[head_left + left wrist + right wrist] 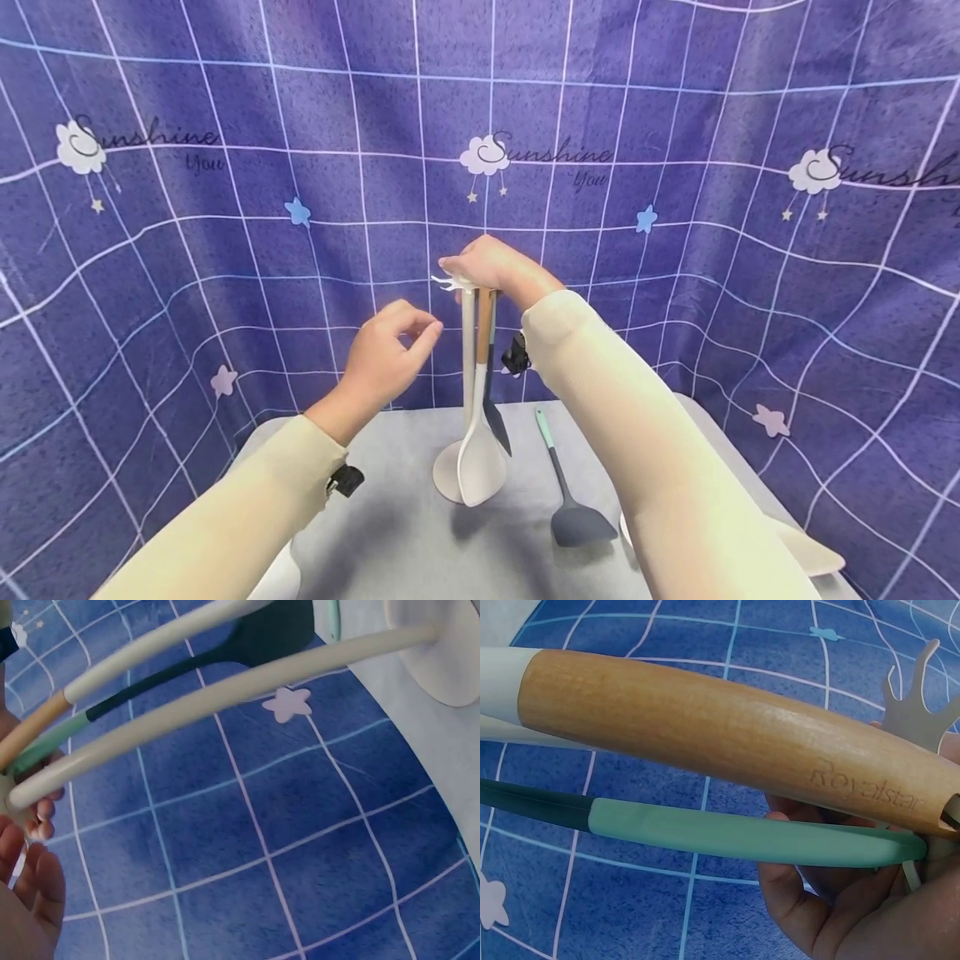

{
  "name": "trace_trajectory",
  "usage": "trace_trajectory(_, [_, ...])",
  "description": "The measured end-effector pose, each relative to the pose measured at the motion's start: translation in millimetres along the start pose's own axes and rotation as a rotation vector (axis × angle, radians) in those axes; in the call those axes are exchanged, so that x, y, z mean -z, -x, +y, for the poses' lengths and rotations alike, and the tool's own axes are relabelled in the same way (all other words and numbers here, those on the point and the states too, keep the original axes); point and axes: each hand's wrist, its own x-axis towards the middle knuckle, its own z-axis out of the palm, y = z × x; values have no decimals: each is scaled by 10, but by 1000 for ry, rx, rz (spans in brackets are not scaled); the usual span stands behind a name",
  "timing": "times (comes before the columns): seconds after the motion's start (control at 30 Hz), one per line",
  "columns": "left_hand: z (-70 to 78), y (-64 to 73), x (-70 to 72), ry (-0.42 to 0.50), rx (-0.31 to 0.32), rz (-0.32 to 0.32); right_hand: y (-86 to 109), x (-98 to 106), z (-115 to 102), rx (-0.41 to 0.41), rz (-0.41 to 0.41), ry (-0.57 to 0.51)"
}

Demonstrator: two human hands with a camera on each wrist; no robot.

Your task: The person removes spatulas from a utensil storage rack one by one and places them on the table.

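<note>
A cream utensil stand [468,358] rises from a round base on the table, with pronged hooks [922,697] at its top. My right hand [491,262] grips the stand's top from above, its fingers [787,900] curled behind a green handle's end. From the hooks hang a white-headed utensil [482,467] with a wooden handle [705,727] and a dark spatula [277,634] with a green handle [742,836]. To the left of the pole, my left hand [390,346] is held in the air, fingers loosely bent and nothing in them. The right fingertips are partly hidden.
On the grey table [397,467] lies a second dark spatula [581,525] with a green handle, right of the stand. Pale utensils [806,546] lie partly under the right sleeve, and a white one [279,577] is by the left sleeve. A blue gridded curtain [375,192] hangs behind.
</note>
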Motion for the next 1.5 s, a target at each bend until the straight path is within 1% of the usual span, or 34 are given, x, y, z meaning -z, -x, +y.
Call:
trace_trajectory(0.1, [62, -55, 0, 5, -67, 63, -12, 6, -15, 4, 5, 11])
trace_trajectory(0.23, [132, -140, 21, -18, -149, 140, -33, 1, -23, 10, 13, 34])
trace_trajectory(0.3, [155, -183, 20, -41, -193, 155, -35, -5, -23, 10, 23, 68])
trace_trajectory(0.37, [173, -226, 16, -83, -245, 144, -26, -2, -26, 5, 31, 104])
trace_trajectory(0.47, [195, -282, 8, -142, -308, 105, -3, 8, -37, -12, 32, 134])
trace_trajectory(0.5, [202, -295, 6, -159, -319, 93, 6, 12, -41, -19, 29, 136])
trace_trajectory(0.57, [211, -323, -10, -158, -332, 67, 17, 25, -36, -27, 22, 128])
trace_trajectory(0.67, [208, -328, -29, -159, -332, 37, 24, 29, -24, -28, 12, 117])
trace_trajectory(0.77, [197, -325, -30, -162, -323, 26, 22, 18, -6, -18, 10, 109])
trace_trajectory(0.87, [191, -351, -9, -151, -283, 37, 13, 4, 2, 9, 23, 109])
trace_trajectory(0.93, [189, -390, 15, -123, -244, 49, 4, -3, 1, 26, 29, 91])
trace_trajectory(1.03, [188, -451, 61, -89, -198, 54, -16, -10, -13, 56, 40, 110])
trace_trajectory(1.13, [201, -501, 104, -73, -170, 31, -32, -11, -32, 78, 57, 164])
trace_trajectory(1.2, [217, -525, 129, -77, -150, 8, -37, -13, -38, 80, 60, 180])
trace_trajectory(1.33, [263, -560, 156, -91, -105, -29, -38, -17, -24, 64, 57, 137])
trace_trajectory(1.43, [290, -567, 156, -95, -81, -48, -21, -2, 5, 37, 37, 44])
trace_trajectory(1.5, [302, -563, 150, -90, -71, -52, 6, 21, 22, 16, 6, -43])
